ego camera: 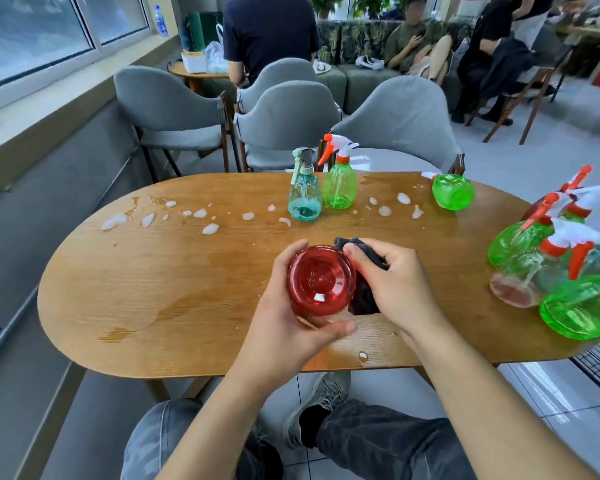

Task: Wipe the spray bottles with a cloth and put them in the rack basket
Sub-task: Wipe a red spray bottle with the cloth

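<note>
Head view: left hand [284, 306] gripped the red spray bottle [321, 280], base toward camera; right hand [392, 282] pinched the dark cloth [362, 292] against its right side.

I am reaching both bare forearms forward from the bottom of the view, the 2 converging toward the middle. My left hand [284, 299] is curling around the red spray bottle [321, 285], thumb lying along the near side and fingertips hooking over the far side, so the bottle's base is facing up at me. My right hand [392, 282] is closing its grip on the dark cloth [362, 292], thumb on top, knuckles raised, pressing the cloth against the bottle's right side. Both wrists are bending slightly inward. My legs are crossing below, 1 shoe showing.
</note>
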